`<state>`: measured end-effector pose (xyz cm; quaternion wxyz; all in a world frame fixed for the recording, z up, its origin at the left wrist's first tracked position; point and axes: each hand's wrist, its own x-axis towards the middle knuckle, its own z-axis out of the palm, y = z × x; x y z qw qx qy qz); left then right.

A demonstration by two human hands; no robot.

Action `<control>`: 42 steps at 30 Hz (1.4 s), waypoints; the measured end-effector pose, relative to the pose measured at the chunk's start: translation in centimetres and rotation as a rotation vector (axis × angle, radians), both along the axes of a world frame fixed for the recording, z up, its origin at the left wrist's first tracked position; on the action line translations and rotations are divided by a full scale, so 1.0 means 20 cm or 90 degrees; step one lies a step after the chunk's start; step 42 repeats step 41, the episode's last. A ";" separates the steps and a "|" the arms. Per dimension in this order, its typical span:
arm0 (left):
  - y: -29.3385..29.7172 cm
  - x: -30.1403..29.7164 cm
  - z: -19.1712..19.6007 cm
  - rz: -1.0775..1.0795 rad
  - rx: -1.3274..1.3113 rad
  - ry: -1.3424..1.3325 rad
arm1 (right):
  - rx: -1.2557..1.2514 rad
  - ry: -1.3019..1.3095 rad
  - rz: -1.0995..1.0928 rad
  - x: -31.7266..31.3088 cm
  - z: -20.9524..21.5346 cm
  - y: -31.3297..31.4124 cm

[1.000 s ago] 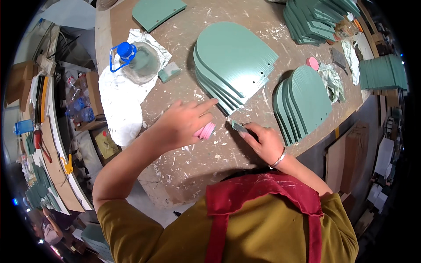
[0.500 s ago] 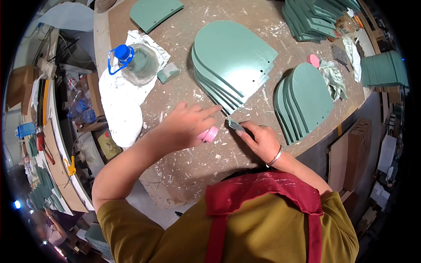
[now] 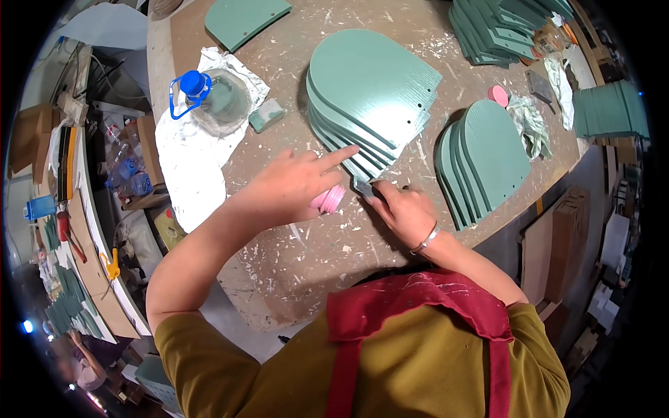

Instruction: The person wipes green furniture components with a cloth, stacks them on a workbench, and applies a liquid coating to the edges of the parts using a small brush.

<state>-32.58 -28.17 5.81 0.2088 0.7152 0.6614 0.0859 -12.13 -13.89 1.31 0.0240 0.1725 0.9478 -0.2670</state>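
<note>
A fanned stack of green, round-ended panels [image 3: 369, 80] lies in the middle of the worktable. My left hand [image 3: 289, 187] is closed around a pink bottle [image 3: 330, 200]; only its ridged neck shows. The stretched index finger of that hand reaches over the stack's lower edges. At the stack's near corner, my right hand [image 3: 408, 212] pinches a small flat grey-green piece [image 3: 362, 187] between thumb and fingers. Its kind I cannot make out. The piece lies against or very close to the lowest panels.
A second panel stack [image 3: 491, 157] stands to the right, near a crumpled cloth [image 3: 529, 125] and a pink round cap [image 3: 497, 95]. At left, a clear jug [image 3: 226, 101] with a blue cap rests on white cloth [image 3: 188, 167] beside a green-and-white block [image 3: 266, 115].
My left index finger has moved up and over the panel edges. My right hand has shifted left with the flat piece, closer to the stack's corner. Some panels' fanning has changed slightly.
</note>
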 end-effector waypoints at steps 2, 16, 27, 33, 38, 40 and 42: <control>0.00 0.00 0.00 -0.002 -0.012 -0.010 | 0.019 -0.002 -0.006 -0.01 -0.01 -0.01; -0.04 0.00 -0.03 0.010 -0.005 -0.016 | 0.049 -0.067 0.012 0.05 0.03 -0.01; -0.02 -0.01 -0.01 0.026 -0.047 -0.031 | -0.742 -0.006 -0.207 0.05 0.01 -0.01; -0.02 -0.01 -0.02 0.028 -0.052 -0.029 | -0.863 -0.054 -0.289 0.04 -0.04 -0.07; -0.02 -0.01 -0.01 0.023 -0.053 -0.033 | -0.818 -0.049 -0.301 0.02 -0.03 -0.06; -0.02 -0.01 -0.01 0.033 -0.055 -0.035 | -0.732 -0.143 -0.275 0.02 0.01 -0.06; -0.02 -0.01 -0.01 0.033 -0.054 -0.035 | -0.722 -0.152 -0.268 0.02 0.02 -0.05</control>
